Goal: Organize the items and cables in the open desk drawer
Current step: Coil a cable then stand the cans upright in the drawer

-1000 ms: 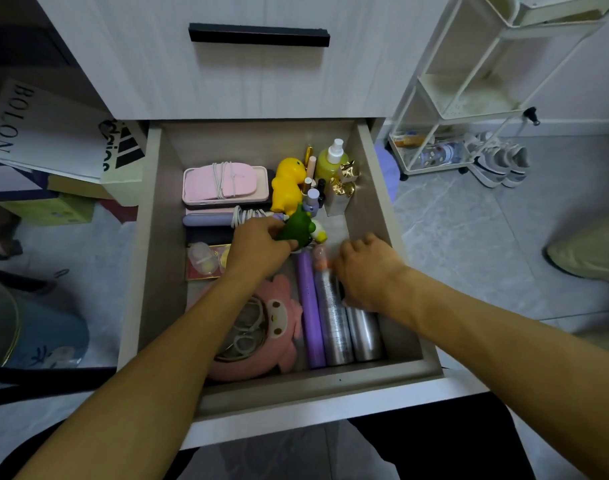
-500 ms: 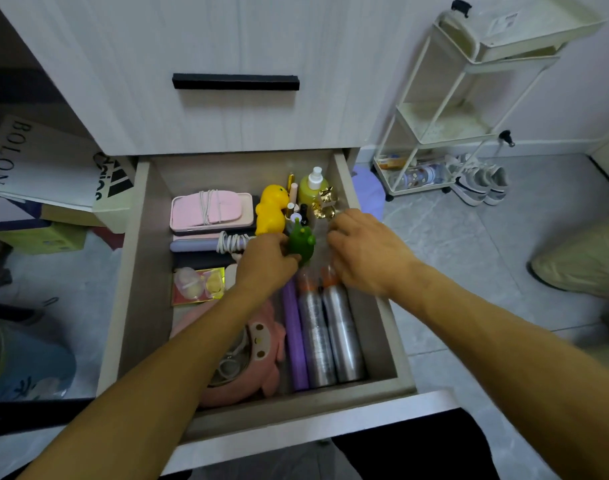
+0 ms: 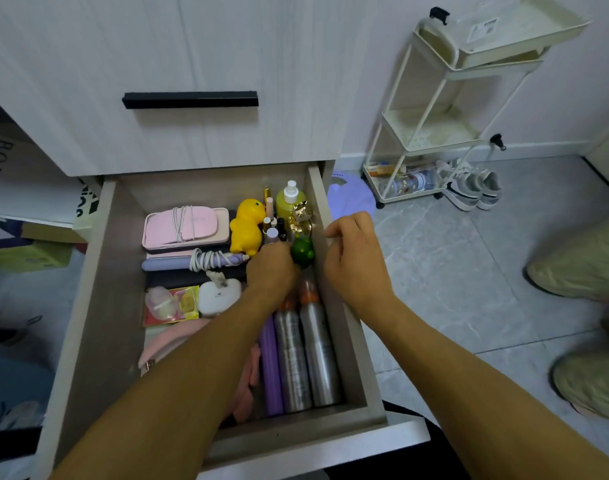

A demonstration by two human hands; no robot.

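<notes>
Against the right wall of the open drawer [image 3: 98, 271], a green toy [image 3: 302, 250] is gripped by the left hand [image 3: 271, 268]. It is hemmed in by a gold ornament [image 3: 300, 216] behind, two silver cans [image 3: 306, 351] in front and a yellow duck [image 3: 247, 226] to the left. Over the drawer's right rim, the right hand [image 3: 355, 261] is held loosely curled, with nothing in it.

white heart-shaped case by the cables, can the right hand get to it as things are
Probably not directly. The white heart-shaped case lies left of the left hand, whose forearm crosses between it and the right hand at the drawer's right wall.
</notes>
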